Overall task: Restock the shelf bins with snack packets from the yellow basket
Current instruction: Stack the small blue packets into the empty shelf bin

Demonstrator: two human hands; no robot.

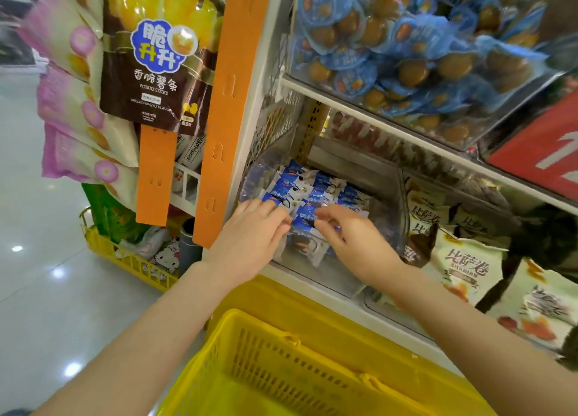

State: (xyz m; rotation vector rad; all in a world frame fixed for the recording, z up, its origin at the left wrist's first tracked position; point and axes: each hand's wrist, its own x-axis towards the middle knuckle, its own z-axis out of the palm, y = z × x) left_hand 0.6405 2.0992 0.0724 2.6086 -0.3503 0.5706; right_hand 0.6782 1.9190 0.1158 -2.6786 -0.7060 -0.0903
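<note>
A clear plastic shelf bin (387, 203) on the lower shelf holds several small blue-and-white snack packets (323, 185) standing in rows. Both hands reach into its front. My left hand (250, 237) rests its fingers on the front-left packets. My right hand (350, 234) pinches the top of a blue-and-white packet (305, 220) at the front of the bin. The yellow basket (281, 347) sits directly below my arms; the part of its inside that shows holds no packets.
A neighbouring bin to the right holds cream pizza-roll packets (463, 268). The bin above is full of blue egg packs (406, 46). Orange hanging strips (222, 112) with potato-stick bags (156, 56) hang on the left. A second yellow basket (125, 259) stands on the floor.
</note>
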